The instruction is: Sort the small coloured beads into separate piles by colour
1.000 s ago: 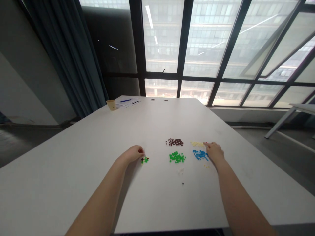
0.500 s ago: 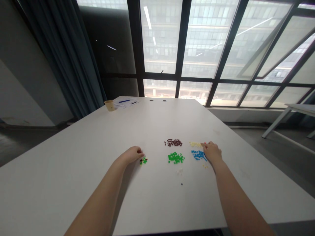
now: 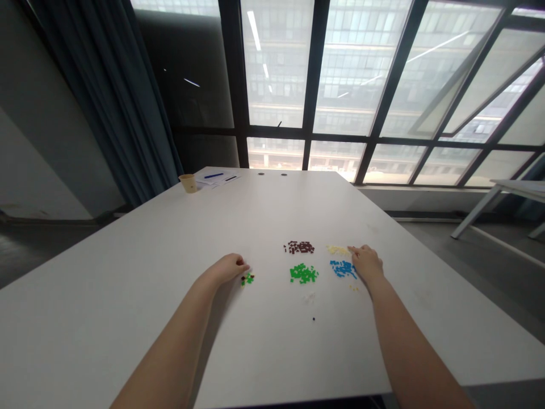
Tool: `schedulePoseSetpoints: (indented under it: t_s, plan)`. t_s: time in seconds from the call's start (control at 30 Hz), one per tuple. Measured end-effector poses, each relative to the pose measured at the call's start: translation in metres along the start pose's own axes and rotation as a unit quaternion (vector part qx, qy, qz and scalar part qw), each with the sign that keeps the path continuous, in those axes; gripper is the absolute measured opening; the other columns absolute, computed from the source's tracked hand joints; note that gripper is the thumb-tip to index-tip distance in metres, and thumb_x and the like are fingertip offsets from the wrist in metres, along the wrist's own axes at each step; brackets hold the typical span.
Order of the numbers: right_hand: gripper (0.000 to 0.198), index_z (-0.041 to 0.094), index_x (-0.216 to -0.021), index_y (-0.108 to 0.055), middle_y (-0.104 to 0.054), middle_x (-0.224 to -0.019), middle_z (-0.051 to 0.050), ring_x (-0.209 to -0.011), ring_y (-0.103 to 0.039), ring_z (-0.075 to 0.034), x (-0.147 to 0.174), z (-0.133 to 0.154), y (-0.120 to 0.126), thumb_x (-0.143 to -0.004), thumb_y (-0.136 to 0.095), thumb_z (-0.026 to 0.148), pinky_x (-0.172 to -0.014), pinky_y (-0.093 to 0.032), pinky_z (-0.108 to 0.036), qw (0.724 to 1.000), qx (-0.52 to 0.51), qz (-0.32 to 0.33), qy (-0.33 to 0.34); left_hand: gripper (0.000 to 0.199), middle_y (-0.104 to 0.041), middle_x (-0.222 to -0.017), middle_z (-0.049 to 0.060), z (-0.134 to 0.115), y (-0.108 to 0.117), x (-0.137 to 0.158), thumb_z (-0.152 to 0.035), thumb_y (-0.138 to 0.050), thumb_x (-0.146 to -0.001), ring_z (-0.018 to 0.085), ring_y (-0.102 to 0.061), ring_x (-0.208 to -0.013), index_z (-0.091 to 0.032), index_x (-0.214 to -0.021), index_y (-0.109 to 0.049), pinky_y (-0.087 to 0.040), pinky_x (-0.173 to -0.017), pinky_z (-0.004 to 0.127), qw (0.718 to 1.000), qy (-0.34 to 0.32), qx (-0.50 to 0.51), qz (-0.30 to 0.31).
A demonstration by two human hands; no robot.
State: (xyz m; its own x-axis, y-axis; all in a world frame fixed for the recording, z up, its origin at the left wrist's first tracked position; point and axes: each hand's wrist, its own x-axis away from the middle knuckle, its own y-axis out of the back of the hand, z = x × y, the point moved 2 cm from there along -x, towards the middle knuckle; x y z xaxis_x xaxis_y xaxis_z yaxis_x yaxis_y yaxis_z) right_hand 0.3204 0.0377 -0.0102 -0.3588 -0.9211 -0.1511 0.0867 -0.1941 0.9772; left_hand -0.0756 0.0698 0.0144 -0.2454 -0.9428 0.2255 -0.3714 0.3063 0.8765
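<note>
My left hand (image 3: 230, 267) is closed in a pinch at a small cluster of green and dark brown pieces (image 3: 247, 278). A whitish bit shows by its fingertips, too small to name. My right hand (image 3: 367, 263) rests at the right end of a pile of pale yellow pieces (image 3: 338, 250), its fingertips low against the table there. Its fingers are drawn together, and whatever they hold is hidden. Just below that hand's fingers lies a pile of blue pieces (image 3: 342, 268). Dark brown pieces (image 3: 300, 247) and green pieces (image 3: 304, 274) form two piles between the hands.
Nearer to me on the white table (image 3: 264, 341) are a few whitish bits (image 3: 309, 297), several yellow bits (image 3: 353, 288) and one black piece (image 3: 314, 318). A yellowish cup (image 3: 188, 183) stands at the far left beside papers (image 3: 219, 179) with a blue pen (image 3: 213, 175).
Both hands stay almost where they were. A small red spot seen above the right hand's fingers earlier no longer shows. The whole view has shifted very slightly.
</note>
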Motion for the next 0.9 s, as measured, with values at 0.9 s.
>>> schedulePoseSetpoints:
  t_s: [0.9]
  plan:
    - [0.036,0.011,-0.097,-0.064,-0.063,-0.098,-0.011,-0.091,-0.056,-0.016,-0.027,0.011,-0.006,-0.073,-0.039,0.007,-0.081,-0.04,-0.024,0.99,-0.125,-0.05,0.03,0.021,-0.061,-0.067,0.005,0.008,0.001,-0.001,-0.029,-0.046,-0.065,0.015,-0.051,-0.059,-0.014,-0.067,-0.06,-0.033,-0.053,0.023,1.0,-0.014,0.011,0.013]
